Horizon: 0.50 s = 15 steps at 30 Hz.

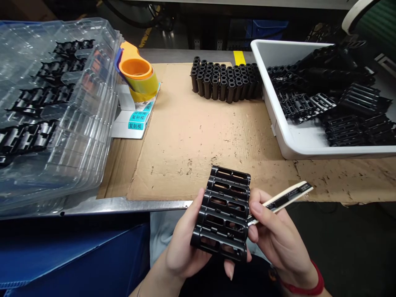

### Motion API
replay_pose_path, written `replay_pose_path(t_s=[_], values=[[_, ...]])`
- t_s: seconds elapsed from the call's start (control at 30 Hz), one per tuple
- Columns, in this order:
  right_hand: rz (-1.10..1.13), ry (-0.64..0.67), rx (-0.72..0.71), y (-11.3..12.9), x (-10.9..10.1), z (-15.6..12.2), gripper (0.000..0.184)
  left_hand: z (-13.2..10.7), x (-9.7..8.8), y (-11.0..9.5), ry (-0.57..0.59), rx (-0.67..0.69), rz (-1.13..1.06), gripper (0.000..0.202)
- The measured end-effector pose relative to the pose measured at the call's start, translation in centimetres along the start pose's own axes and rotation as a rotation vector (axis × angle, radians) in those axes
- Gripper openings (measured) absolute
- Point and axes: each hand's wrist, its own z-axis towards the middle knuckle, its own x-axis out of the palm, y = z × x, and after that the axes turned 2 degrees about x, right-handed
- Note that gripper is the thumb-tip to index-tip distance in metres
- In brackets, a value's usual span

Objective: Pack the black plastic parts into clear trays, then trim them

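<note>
In front of me, below the table's near edge, my left hand (185, 243) is closed around a black slotted plastic part (223, 210) made of several joined tubes. My right hand (275, 227) grips a utility knife (284, 198) with a cream-coloured body and a dark middle strip. The knife's front end meets the part's right side, and its tip is hidden there. Some of my right fingers reach close to the part's right edge.
Cardboard (185, 136) covers the table. Stacked clear trays (89, 136) holding black parts stand left, beside a tape dispenser (139, 78) and blue-green labels (136, 120). Upright black tubular parts (225, 80) stand at the back. A white bin (287, 150) of black parts sits right.
</note>
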Motion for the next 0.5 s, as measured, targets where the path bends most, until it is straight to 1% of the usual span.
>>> replay_pose_path(t_s=[0.13,0.23,0.3,0.33,0.4,0.47,0.5], values=[[0.014,0.049,0.016,0.0,0.2,0.1,0.031,-0.1,-0.3,-0.1,0.01,-0.032,-0.017,0.078],[0.007,0.044,0.03,0.1,0.2,0.3,0.031,0.0,-0.3,-0.1,-0.001,-0.041,-0.015,0.076],[-0.01,0.012,0.024,0.2,-0.1,0.4,0.031,0.1,-0.1,-0.1,-0.022,-0.018,-0.003,0.073],[-0.019,-0.02,0.003,0.3,-0.4,0.5,0.032,0.1,0.0,-0.1,-0.043,0.024,0.008,0.07],[-0.04,-0.109,-0.081,0.5,-0.9,0.6,0.032,0.0,0.5,-0.3,-0.127,0.169,0.046,0.063],[-0.095,-0.185,-0.209,0.6,-1.2,0.6,0.029,-0.1,0.9,-0.4,-0.236,0.321,0.087,0.057],[-0.137,-0.199,-0.279,0.5,-1.1,0.4,0.025,-0.2,1.1,-0.5,-0.286,0.371,0.106,0.056]])
